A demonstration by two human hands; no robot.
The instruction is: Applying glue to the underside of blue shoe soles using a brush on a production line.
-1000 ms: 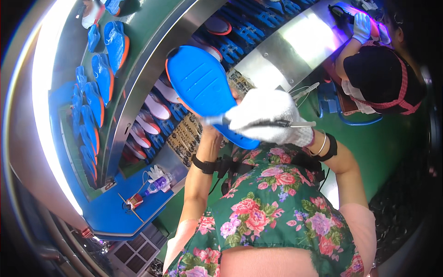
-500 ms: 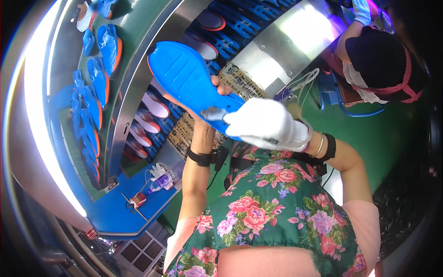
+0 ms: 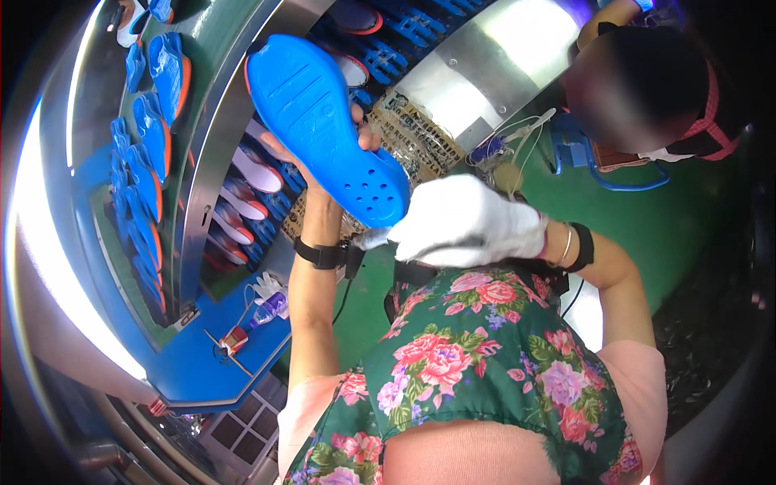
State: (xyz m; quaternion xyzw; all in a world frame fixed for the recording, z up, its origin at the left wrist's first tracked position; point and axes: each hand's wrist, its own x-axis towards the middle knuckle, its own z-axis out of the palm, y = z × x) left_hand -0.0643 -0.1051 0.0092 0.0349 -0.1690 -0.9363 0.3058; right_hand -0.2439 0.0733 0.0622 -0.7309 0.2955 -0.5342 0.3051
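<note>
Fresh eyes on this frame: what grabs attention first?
The bright blue shoe sole, left of centre near the top, held up in the bare left hand. Next, beside its holed end, the white-gloved right hand with a blurred brush-like tool. Below, the dark green floral apron fills the lower middle.

We are counting one held blue sole, one brush, one bare left hand, one gloved right hand, two black wristbands, one bottle and perhaps eight shelved blue soles.

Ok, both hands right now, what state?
Left hand: bare, holding the blue sole.
Right hand: gloved, closed on a brush-like tool, its tip blurred.
</note>
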